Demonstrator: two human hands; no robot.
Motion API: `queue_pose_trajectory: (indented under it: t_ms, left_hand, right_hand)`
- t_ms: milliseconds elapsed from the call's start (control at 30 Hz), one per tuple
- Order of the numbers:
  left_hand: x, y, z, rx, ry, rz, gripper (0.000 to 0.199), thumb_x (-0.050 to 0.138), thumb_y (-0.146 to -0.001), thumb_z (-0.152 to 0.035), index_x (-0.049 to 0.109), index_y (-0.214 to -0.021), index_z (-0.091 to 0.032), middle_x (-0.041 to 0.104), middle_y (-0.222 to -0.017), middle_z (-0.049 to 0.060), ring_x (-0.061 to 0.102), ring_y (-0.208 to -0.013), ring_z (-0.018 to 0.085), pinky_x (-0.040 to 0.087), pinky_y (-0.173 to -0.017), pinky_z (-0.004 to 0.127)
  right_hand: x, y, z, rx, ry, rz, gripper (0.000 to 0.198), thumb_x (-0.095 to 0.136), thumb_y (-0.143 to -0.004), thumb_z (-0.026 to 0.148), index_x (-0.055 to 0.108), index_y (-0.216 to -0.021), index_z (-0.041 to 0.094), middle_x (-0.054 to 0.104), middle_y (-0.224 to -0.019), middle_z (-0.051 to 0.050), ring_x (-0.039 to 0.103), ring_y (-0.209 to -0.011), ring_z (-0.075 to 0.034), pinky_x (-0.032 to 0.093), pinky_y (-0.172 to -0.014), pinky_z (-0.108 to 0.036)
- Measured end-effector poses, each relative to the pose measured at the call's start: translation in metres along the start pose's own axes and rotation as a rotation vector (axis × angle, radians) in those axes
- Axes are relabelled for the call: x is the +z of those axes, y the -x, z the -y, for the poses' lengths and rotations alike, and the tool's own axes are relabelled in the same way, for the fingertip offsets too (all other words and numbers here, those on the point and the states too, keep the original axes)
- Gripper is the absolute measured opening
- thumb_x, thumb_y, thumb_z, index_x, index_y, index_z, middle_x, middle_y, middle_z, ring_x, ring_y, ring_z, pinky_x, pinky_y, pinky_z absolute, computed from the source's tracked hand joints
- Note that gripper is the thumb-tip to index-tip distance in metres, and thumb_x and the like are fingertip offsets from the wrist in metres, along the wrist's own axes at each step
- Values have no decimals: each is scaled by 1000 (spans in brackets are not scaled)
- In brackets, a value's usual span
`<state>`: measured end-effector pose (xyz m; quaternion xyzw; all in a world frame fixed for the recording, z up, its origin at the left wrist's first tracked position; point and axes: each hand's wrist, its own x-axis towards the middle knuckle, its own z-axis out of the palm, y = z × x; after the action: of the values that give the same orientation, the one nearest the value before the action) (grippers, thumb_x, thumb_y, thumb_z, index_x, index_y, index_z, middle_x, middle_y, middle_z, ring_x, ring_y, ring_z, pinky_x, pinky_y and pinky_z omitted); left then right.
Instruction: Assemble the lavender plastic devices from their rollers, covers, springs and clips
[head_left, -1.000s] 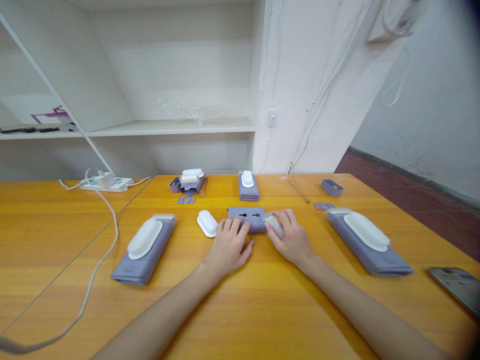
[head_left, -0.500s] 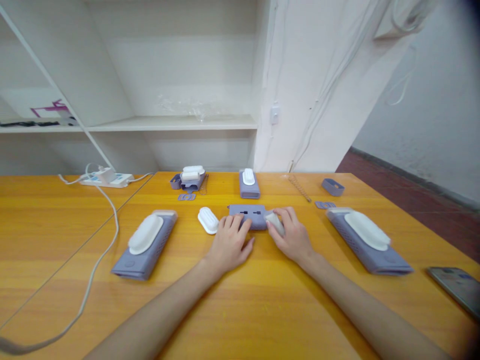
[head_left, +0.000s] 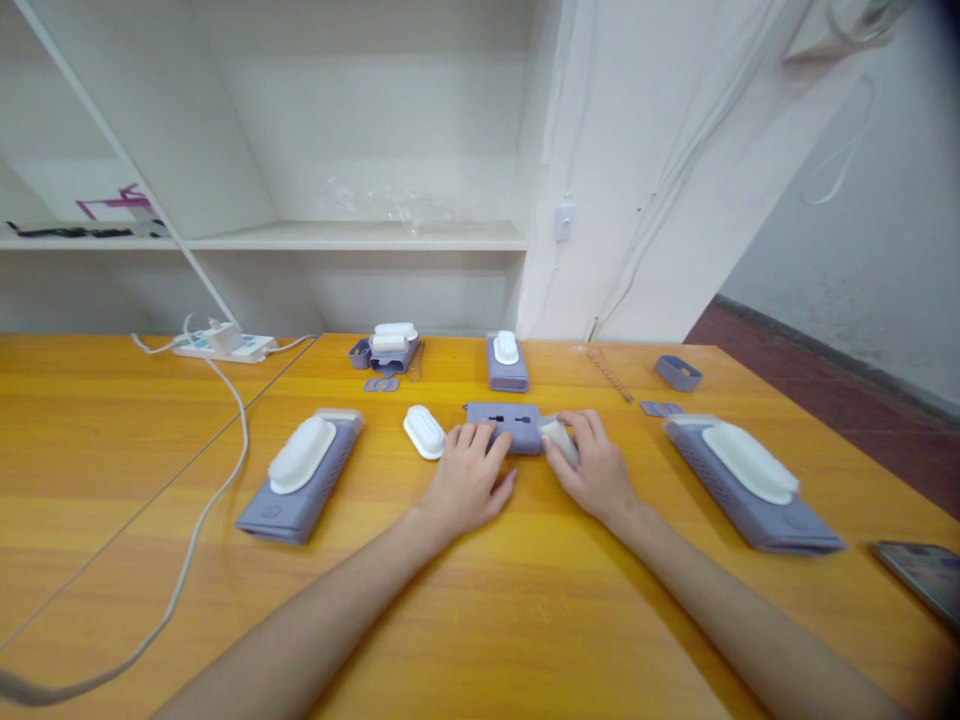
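Note:
A purple-grey plastic casing with two dark slots lies crosswise on the table in front of me. My left hand rests its spread fingers over the casing's near left part, thumb apart. At the casing's right end, my right hand pinches a short whitish roller-like piece. Its left tip is against or very close to the casing; I cannot tell which. Just left of my left hand lies a white ribbed oval pad.
Purple-grey bodies with white pads lie left, right and behind. At the back are another partly assembled unit, a coiled spring and a ring-shaped part. A white cable crosses the left; a phone lies far right.
The whole view has shifted slightly, so things appear a little further right. Both hands keep nearly the same place and grip relative to the casing.

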<state>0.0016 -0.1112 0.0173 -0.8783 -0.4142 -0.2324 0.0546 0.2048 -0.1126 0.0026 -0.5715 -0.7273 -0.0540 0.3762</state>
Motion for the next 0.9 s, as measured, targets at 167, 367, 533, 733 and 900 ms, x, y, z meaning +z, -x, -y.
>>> queue_pose_trajectory:
  t_ms: [167,367,533,733,900]
  left_hand:
    - [0,0,0,2,4,1,37,47,-83,-34,47,-118,-19,48,-119,13,44,-104,29,38,-88,47]
    - [1,-1,0,-1,2,17,38,46,-84,-34,46,-119,-19,48,-119,13,44,-105,29,38,-89,47]
    - [0,-1,0,-1,-1,14,37,46,-84,-33,46,-118,-18,48,-119,13,44,-105,29,37,-89,47]
    - [-1,0,-1,-7,4,2,37,46,-84,-33,46,-118,-19,48,-118,13,44,-105,29,38,-89,47]
    - [0,-1,-1,-1,4,-8,37,47,-83,-33,46,-118,-20,48,-118,13,44,-105,29,37,-88,47]
  right_hand:
    - [-1,-1,0,3,12,5,31,48,-85,36,49,-110,19,54,-102,-9,59,-85,-21,50,-70,-32]
    - [-1,-1,0,11,11,32,30,48,-85,36,48,-110,19,53,-102,-9,58,-84,-21,49,-70,-32]
    - [0,0,-1,20,5,27,28,49,-85,38,47,-106,19,52,-99,-9,57,-77,-19,49,-67,-31]
    - [0,1,-1,17,26,6,28,50,-84,40,48,-102,19,53,-97,-8,57,-75,-18,48,-63,-30]
    - [-1,1,3,26,98,-61,27,50,-84,41,51,-102,20,53,-98,-9,58,-78,-19,48,-63,-29]
